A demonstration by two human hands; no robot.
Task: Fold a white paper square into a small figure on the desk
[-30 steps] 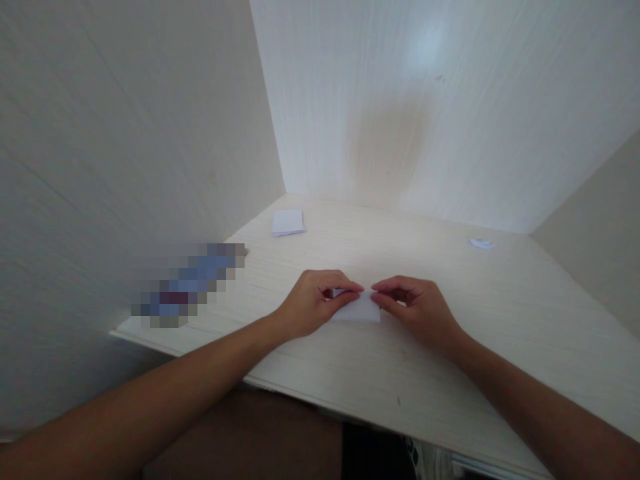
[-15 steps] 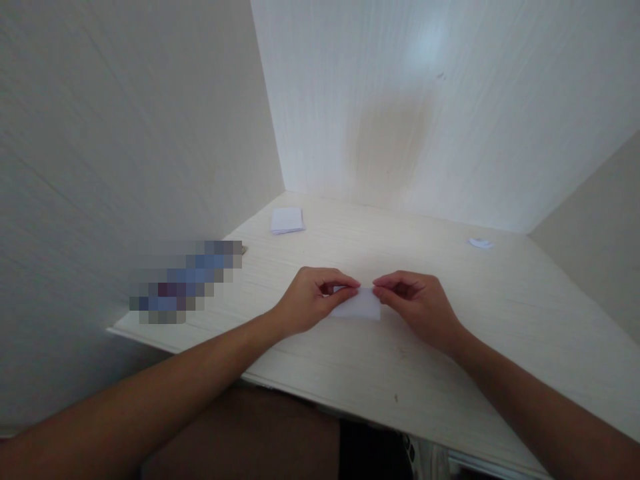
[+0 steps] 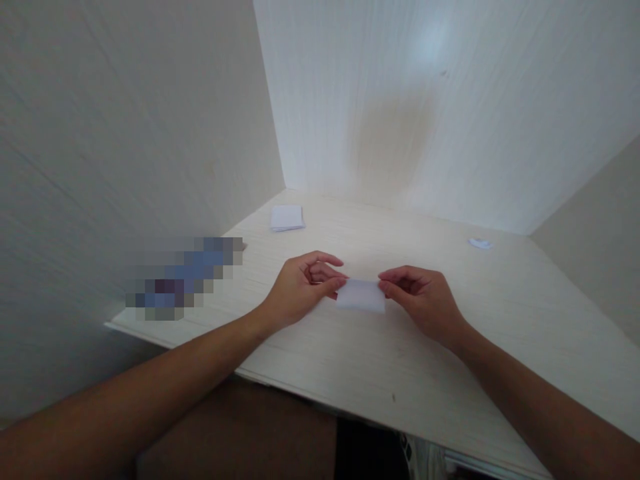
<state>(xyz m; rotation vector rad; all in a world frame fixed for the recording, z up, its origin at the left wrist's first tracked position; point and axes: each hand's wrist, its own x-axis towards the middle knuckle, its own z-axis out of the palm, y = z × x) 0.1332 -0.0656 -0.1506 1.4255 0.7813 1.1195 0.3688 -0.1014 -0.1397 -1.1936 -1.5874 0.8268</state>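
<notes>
A small white rectangle of paper [image 3: 362, 296] is held level between my two hands, over the middle of the pale desk [image 3: 320, 360]. My left hand [image 3: 307, 287] pinches its upper left corner between the thumb and a finger, with the index finger lifted away. At the upper right corner, my right hand [image 3: 417, 293] grips the paper between thumb and fingertips. Whether the sheet is folded cannot be made out.
A small stack of white paper [image 3: 287, 217] lies near the back left corner. Some white paper scraps [image 3: 480, 243] sit at the back right. A blurred-out bluish object [image 3: 185, 280] lies along the left edge. Pale panels [image 3: 390, 100] enclose the desk.
My left hand has shifted left and its index finger has lifted off the paper. The sheet has moved slightly up and right, and more of its top edge shows between the hands.
</notes>
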